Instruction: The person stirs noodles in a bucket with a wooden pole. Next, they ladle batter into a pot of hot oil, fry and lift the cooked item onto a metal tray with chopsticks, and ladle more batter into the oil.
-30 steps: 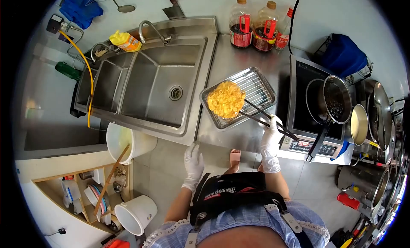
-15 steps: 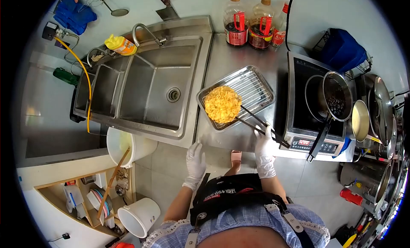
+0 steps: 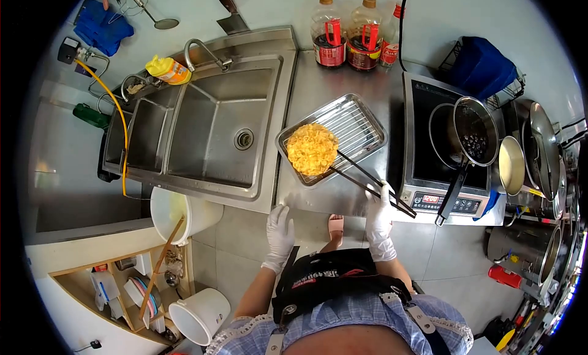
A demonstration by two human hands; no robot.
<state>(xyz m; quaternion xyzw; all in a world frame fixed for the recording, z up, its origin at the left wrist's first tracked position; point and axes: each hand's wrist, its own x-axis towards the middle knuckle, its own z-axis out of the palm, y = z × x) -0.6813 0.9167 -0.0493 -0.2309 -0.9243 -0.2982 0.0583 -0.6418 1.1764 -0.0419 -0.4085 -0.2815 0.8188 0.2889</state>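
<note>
A round yellow cake of noodles (image 3: 311, 148) lies at the left end of a metal tray with a wire rack (image 3: 362, 125), on the steel counter. Long black chopsticks (image 3: 367, 182) reach up to its right edge from my right hand (image 3: 380, 217), which is gloved in white and closed round them. The chopstick tips are apart and seem to touch the cake. My left hand (image 3: 280, 235), also gloved, is at the counter's front edge, fingers stretched out with nothing in them.
A double sink (image 3: 217, 125) is on the left. On the right, a strainer (image 3: 474, 131) with dark contents sits over the induction cooker (image 3: 422, 147), its handle jutting forward. Sauce bottles (image 3: 329, 33) stand at the wall; a cleaver (image 3: 233, 18) hangs above the sink. White buckets (image 3: 199, 312) are below.
The view has shifted slightly, so the counter and its contents appear a little further left. Both hands hold nearly the same pose, and the cake stays on the tray.
</note>
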